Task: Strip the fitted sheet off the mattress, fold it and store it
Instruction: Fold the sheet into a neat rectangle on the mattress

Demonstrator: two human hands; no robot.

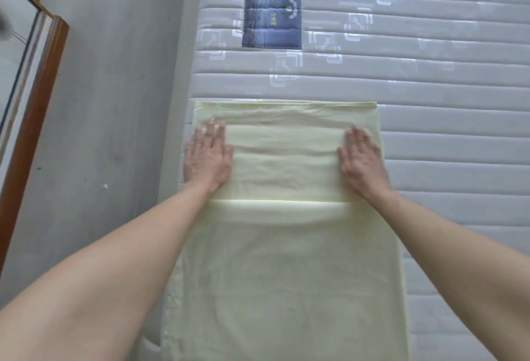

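Observation:
The pale yellow fitted sheet (286,260) lies folded into a long strip on the bare quilted mattress (444,145), near its left edge. The far part of the strip is doubled back over itself, with a fold edge across the middle. My left hand (208,157) presses flat on the left side of that folded part, fingers straight. On the right side my right hand (362,160) presses flat in the same way. Both hands rest on top of the cloth and grip nothing.
A blue label patch (272,10) is sewn on the mattress beyond the sheet. Grey floor (100,131) runs along the left of the mattress. A wooden-framed mirror or door (31,102) leans at the far left.

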